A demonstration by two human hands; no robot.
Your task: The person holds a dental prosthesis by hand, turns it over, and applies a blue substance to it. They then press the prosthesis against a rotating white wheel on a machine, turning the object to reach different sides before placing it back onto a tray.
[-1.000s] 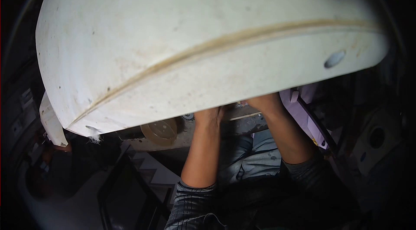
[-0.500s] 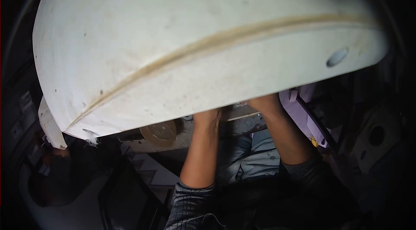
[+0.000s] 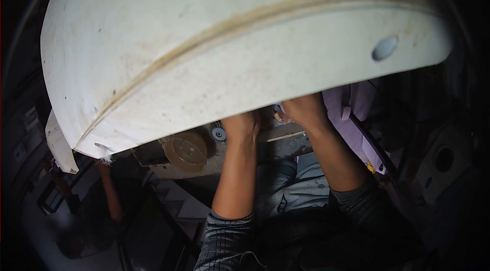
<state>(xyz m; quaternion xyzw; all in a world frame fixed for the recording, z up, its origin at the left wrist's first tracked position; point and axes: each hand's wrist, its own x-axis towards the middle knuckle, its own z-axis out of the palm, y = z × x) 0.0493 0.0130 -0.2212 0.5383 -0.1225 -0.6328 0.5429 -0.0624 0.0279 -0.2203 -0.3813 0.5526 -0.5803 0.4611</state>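
Observation:
A large off-white curved cover [image 3: 245, 67] with a stained ridge fills the upper view and hides my fingertips. Below its edge, my left hand [image 3: 241, 124] rests over the worktable [image 3: 209, 170], its fingers out of sight. To the right, my right hand [image 3: 304, 108] also reaches under the cover; its fingers are hidden. Between the hands shows a small bit of reddish and pale material [image 3: 280, 115], too little to name. A grey toothed wheel [image 3: 218, 132] lies just left of my left hand. What either hand holds cannot be made out.
A round brownish dish [image 3: 185, 152] sits at the table's left. Pale purple cloth [image 3: 334, 101] hangs right of my right arm, near a dark bar [image 3: 375, 143]. At lower left another person's arm [image 3: 111, 194] shows. A pale panel with a round hole [image 3: 443, 166] stands far right.
The cover's lower edge sits higher in view, so more of both hands, the toothed wheel and the dish shows. At lower left, the other person's arm has come into sight.

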